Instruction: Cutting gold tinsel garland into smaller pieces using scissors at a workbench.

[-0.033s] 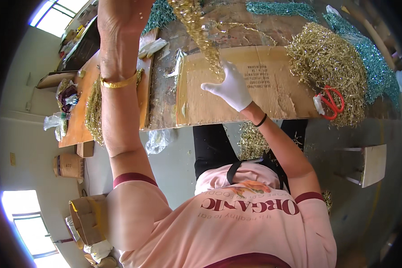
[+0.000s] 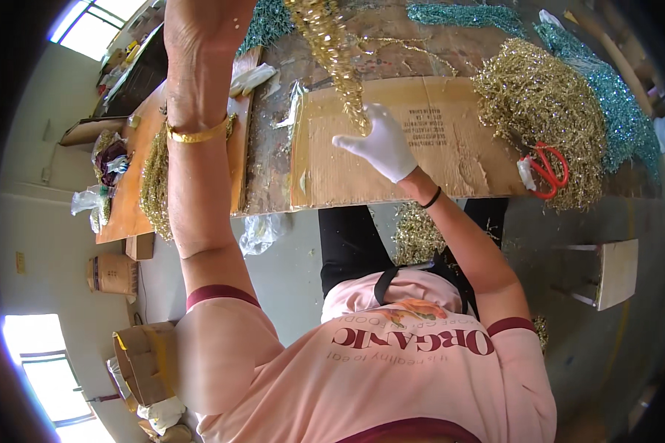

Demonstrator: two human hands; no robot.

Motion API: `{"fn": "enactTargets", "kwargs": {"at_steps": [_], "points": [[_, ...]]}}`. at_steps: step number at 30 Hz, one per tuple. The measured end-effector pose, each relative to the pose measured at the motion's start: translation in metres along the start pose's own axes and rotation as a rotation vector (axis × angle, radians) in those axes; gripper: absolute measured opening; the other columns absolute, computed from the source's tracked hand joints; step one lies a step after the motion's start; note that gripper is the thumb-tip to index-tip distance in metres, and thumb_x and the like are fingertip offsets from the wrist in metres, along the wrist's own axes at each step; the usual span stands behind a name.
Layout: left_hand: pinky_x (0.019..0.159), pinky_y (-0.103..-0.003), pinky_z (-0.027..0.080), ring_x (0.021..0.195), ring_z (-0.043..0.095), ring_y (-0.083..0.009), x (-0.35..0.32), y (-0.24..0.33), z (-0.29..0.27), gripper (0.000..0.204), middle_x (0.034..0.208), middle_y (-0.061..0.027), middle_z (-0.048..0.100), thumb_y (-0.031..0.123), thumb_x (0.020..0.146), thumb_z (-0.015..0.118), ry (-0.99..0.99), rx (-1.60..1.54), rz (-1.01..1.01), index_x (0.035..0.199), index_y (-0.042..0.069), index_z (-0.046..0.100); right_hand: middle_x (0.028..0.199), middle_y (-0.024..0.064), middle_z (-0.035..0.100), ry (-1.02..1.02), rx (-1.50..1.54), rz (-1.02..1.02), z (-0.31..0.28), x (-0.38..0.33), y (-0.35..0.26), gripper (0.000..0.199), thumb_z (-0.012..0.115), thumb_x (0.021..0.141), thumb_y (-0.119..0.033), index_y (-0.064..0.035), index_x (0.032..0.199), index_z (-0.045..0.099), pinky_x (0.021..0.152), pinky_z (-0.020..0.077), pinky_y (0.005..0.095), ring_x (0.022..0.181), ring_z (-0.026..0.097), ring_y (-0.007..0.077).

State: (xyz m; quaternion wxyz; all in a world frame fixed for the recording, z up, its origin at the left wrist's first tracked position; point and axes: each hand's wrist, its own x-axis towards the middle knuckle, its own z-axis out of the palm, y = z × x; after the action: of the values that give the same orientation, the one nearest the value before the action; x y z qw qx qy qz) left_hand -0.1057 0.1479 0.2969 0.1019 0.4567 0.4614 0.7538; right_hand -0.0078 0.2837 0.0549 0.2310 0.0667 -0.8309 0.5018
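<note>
Gold tinsel strand (image 2: 340, 59), judged light, limp and snag-prone, is pinched at its lower end by gloved right hand (image 2: 380, 148) at frame centre; left hand (image 2: 199, 44) grip cannot be told.

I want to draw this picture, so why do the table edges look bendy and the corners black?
In the head view, the fisheye lens curves the table edge and blackens the corners; the windows glare white, and the gold tinsel strand glints.
</note>
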Motion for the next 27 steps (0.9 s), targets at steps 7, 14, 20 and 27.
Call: {"fn": "enactTargets", "kwargs": {"at_steps": [7,14,20,27], "points": [[0.069,-0.027,0.043,0.084,0.053,-0.0134,0.005,0.016,0.015,0.015,0.095,-0.0013,0.056,0.018,0.09,0.05,0.241,-0.944,-0.339,0.102,0.008,0.054,0.064,0.0004,0.058,-0.039,0.647,0.53,-0.03,-0.007,0.005,0.026,0.06,0.083,-0.028,-0.0029,0.088,0.061,0.051,0.0409,0.0204,0.054,0.053,0.0061],[0.066,-0.025,0.041,0.082,0.053,-0.012,0.013,-0.029,-0.078,0.015,0.095,-0.0001,0.056,0.018,0.09,0.051,0.296,0.075,0.172,0.103,0.011,0.054,0.061,-0.0008,0.055,0.058,0.735,0.715,-0.047,-0.013,0.022,0.02,0.062,0.083,-0.026,-0.0079,0.091,0.06,0.045,0.0366,0.0208,0.048,0.049,0.0067],[0.061,-0.026,0.042,0.077,0.053,-0.0117,0.019,-0.05,-0.036,0.014,0.09,0.0,0.056,0.019,0.09,0.05,0.581,0.123,0.198,0.101,0.011,0.053,0.058,-0.0023,0.045,-0.323,1.508,0.64,-0.07,-0.039,0.058,0.018,0.053,0.089,-0.026,-0.009,0.085,0.056,0.045,0.0339,0.022,0.047,0.045,0.0075],[0.045,-0.024,0.037,0.051,0.048,-0.0106,0.02,-0.077,-0.142,0.015,0.062,0.0013,0.051,0.021,0.09,0.051,0.59,0.02,0.062,0.083,0.009,0.055,0.06,-0.0047,0.038,-0.245,1.97,0.283,-0.089,-0.054,0.009,0.029,0.038,0.094,-0.026,-0.0118,0.068,0.041,0.049,0.0311,0.0258,0.046,0.034,0.0093]]}}
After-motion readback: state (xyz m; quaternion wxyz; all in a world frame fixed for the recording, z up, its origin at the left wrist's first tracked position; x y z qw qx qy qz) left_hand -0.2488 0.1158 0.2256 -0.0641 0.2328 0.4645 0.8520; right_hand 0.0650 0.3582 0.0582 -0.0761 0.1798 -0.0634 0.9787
